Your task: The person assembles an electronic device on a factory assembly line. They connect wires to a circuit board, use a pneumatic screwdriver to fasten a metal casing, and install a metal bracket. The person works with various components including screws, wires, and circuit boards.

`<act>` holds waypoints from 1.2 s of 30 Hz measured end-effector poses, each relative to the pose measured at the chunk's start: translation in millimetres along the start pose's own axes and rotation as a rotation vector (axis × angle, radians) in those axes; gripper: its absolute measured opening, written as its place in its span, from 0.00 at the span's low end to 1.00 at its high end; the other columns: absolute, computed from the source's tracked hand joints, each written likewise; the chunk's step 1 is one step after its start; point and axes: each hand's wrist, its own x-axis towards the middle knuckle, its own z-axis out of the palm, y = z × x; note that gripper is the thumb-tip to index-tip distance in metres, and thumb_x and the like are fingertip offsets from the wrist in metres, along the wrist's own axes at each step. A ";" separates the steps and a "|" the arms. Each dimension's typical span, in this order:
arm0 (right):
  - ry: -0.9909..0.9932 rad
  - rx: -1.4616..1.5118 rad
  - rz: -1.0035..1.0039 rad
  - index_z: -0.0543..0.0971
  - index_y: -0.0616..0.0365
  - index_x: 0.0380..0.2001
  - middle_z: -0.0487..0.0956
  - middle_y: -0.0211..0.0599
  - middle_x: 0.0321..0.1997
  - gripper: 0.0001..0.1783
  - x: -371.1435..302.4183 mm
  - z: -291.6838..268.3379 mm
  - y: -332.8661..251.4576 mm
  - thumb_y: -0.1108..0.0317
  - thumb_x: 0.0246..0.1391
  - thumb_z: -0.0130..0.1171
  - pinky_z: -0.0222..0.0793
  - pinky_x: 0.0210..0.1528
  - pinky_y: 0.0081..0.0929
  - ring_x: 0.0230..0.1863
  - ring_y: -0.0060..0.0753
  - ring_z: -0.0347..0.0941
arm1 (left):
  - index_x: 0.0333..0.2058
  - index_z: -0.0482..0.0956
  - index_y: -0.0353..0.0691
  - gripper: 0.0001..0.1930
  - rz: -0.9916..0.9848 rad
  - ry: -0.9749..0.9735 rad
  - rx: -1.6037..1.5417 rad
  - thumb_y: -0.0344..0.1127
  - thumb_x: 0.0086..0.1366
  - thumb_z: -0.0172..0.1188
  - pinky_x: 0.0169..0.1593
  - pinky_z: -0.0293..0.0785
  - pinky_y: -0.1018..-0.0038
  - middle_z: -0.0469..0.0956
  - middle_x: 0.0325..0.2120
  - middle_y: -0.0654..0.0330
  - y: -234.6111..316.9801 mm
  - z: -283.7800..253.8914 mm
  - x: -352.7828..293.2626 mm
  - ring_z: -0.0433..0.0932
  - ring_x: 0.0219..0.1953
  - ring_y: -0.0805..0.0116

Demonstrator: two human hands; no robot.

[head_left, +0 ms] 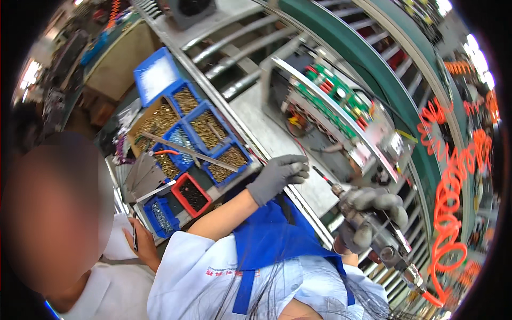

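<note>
My right hand (376, 202), in a grey glove, is wrapped round an air screwdriver (388, 250). Its thin bit, with a red band, points up and left toward my other hand. My left hand (274, 178), also gloved in grey, hovers near that tip with its fingers curled together; whatever may be between them is too small to make out. Beyond both hands stands an electrical unit (314, 138) with its inside exposed. Green circuit boards (330, 88) with red and white parts run along its upper side, and loose wires show below them.
Blue bins (205, 125) of screws and a red bin (191, 194) of dark screws are on the left. A metal strip (189, 152) lies across them. Conveyor rollers (234, 58) run behind. An orange coiled hose (445, 213) hangs right. Another person's hand (140, 242) holds a pen.
</note>
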 end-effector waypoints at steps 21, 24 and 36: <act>0.174 0.077 0.059 0.65 0.51 0.58 0.70 0.40 0.45 0.34 -33.9 -53.2 -36.7 0.67 0.49 0.68 0.77 0.30 0.34 0.33 0.34 0.74 | 0.39 0.72 0.43 0.14 -0.467 -0.049 -0.385 0.48 0.67 0.56 0.19 0.59 0.89 0.65 0.23 0.72 -40.8 44.2 -12.3 0.60 0.21 0.84; 0.188 0.030 0.125 0.66 0.54 0.54 0.72 0.39 0.40 0.31 -27.7 -48.3 -39.0 0.65 0.47 0.65 0.75 0.27 0.33 0.29 0.33 0.73 | 0.41 0.73 0.42 0.12 -0.432 -0.037 -0.321 0.42 0.66 0.59 0.20 0.61 0.88 0.65 0.23 0.72 -49.5 34.7 -15.6 0.61 0.21 0.84; 0.208 -0.227 0.068 0.57 0.52 0.67 0.65 0.58 0.48 0.42 -22.6 -35.5 -16.2 0.62 0.43 0.47 0.68 0.28 0.31 0.34 0.41 0.65 | 0.35 0.75 0.40 0.16 -0.264 -0.053 -0.487 0.49 0.64 0.60 0.21 0.69 0.86 0.71 0.22 0.68 -54.8 47.0 -27.3 0.70 0.23 0.80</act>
